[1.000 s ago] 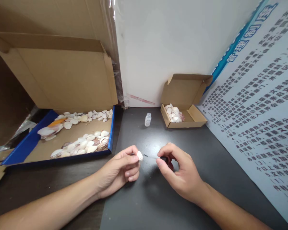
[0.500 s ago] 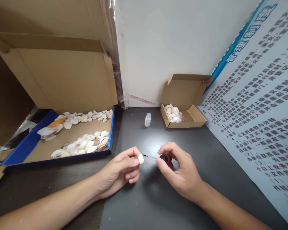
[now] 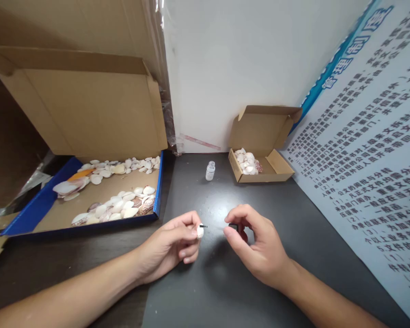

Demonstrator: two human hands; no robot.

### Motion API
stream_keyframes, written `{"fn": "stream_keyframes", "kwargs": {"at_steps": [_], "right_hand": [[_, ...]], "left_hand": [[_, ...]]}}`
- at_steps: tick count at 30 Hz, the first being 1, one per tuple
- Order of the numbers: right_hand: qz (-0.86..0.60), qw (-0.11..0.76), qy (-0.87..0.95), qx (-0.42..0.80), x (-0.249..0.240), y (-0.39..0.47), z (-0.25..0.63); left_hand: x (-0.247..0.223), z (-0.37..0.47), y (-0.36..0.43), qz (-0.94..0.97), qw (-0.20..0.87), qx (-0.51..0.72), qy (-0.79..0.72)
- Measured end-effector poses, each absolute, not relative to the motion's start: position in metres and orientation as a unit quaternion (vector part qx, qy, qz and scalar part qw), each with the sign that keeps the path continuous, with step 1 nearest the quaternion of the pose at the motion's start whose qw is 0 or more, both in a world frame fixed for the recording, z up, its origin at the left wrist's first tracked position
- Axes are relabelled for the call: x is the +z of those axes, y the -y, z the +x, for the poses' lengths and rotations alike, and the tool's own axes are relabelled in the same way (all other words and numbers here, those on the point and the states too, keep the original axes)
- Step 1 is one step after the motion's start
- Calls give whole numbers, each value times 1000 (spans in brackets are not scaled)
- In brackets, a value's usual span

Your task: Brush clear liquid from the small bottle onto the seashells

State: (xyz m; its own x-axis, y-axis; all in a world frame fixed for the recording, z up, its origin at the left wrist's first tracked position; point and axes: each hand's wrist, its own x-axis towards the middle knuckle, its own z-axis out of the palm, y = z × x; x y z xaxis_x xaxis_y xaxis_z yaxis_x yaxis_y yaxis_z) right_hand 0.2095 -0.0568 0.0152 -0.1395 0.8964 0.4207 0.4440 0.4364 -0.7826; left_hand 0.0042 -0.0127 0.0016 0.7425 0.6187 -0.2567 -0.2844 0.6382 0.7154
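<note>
Between thumb and fingers, my left hand (image 3: 181, 240) pinches a small white seashell (image 3: 200, 231). My right hand (image 3: 254, 239) is closed on the black cap of a small brush (image 3: 233, 226), which has a thin clear stem. The brush's dark tip points left and appears to touch the upper part of the shell. Behind the hands, a small clear bottle (image 3: 210, 171) with a white label stands upright and uncapped on the dark table.
To the left lies a large open blue-edged cardboard box (image 3: 102, 230) with many shells in two groups. A smaller open cardboard box (image 3: 266, 178) holding white shells stands at the back right. A white board (image 3: 232, 77) rises behind, and a printed poster (image 3: 372, 173) slopes along the right.
The brush tip has come left from beside the shell onto it. The shell has tilted and dropped slightly, while the right hand has shifted very little.
</note>
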Motion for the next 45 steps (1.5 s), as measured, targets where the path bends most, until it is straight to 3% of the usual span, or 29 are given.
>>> {"fn": "stream_keyframes", "kwargs": {"at_steps": [45], "right_hand": [[-479,449,713,247,18,56,208]], "left_hand": [[2,4,13,350,861,262,-261]]}}
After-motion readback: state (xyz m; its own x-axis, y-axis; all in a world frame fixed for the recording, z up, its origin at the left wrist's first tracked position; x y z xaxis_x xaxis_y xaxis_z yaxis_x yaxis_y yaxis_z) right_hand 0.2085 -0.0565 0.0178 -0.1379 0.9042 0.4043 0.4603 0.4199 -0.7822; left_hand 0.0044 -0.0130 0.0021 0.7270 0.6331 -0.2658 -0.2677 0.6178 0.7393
